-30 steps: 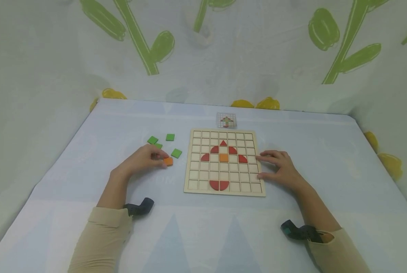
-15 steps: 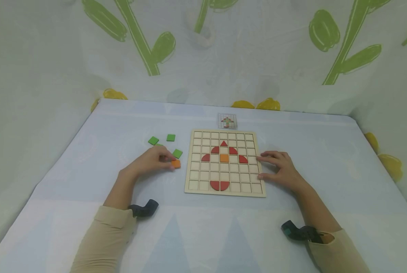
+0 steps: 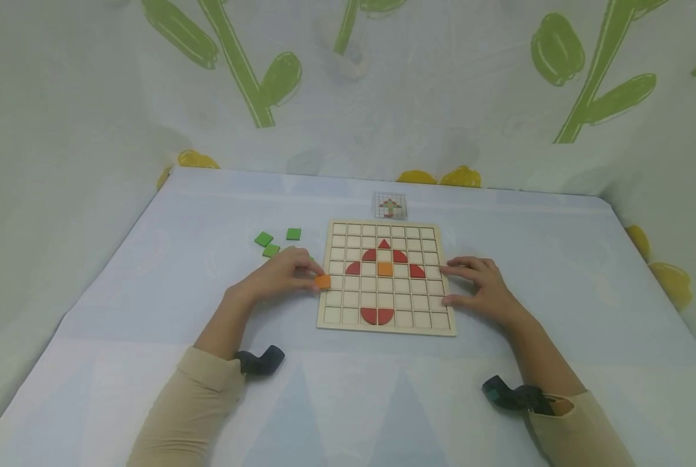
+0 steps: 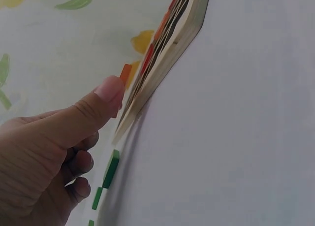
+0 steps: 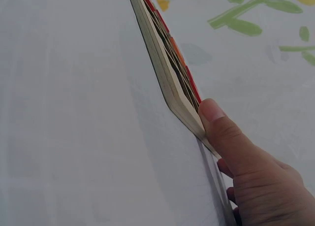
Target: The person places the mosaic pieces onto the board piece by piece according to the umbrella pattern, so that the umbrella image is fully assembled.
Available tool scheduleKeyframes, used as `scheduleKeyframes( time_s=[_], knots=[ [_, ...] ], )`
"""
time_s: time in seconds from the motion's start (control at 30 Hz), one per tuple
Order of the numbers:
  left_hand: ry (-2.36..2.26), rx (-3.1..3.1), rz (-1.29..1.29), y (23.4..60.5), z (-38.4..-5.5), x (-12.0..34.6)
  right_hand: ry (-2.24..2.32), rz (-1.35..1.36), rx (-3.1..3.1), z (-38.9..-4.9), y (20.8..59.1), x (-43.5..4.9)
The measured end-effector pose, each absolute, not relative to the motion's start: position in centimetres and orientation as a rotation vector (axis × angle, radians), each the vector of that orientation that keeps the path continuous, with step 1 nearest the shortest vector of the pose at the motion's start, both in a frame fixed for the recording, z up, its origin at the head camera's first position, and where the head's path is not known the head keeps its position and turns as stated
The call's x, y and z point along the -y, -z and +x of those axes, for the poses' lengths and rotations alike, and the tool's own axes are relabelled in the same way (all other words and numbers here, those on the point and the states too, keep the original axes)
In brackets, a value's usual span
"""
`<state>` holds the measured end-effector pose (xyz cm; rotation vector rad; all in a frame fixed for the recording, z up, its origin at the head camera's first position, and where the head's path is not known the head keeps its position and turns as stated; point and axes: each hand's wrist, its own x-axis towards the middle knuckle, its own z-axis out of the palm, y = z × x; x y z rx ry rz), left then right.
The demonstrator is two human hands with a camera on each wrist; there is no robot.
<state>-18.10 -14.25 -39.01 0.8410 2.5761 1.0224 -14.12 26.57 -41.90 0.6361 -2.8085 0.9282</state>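
Between thumb and fingers, my left hand pinches an orange square tile at the left rim of a wooden grid board. In the left wrist view that tile pokes out past the thumb. An orange square lies in the board's middle, with a red triangle above it and several red quarter-round pieces around it. Two more red quarter-rounds sit near the bottom. My right hand rests on the board's right edge, thumb and fingers spread apart.
Several green square tiles lie on the table left of the board, one partly hidden by the left hand. A small pattern card sits just beyond the board. A pale wall with printed leaves rises behind the table.
My left hand has carried the orange tile rightward from near the green tiles to the board's left rim. The right hand stays at the board's right edge.
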Motion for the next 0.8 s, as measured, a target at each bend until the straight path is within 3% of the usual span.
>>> scheduleKeyframes(
  time_s=[0.8],
  knots=[
    [-0.905,-2.567,1.027,38.9,-17.7,9.6,-0.948,0.635,2.818,-14.1,41.8,-26.6]
  ],
)
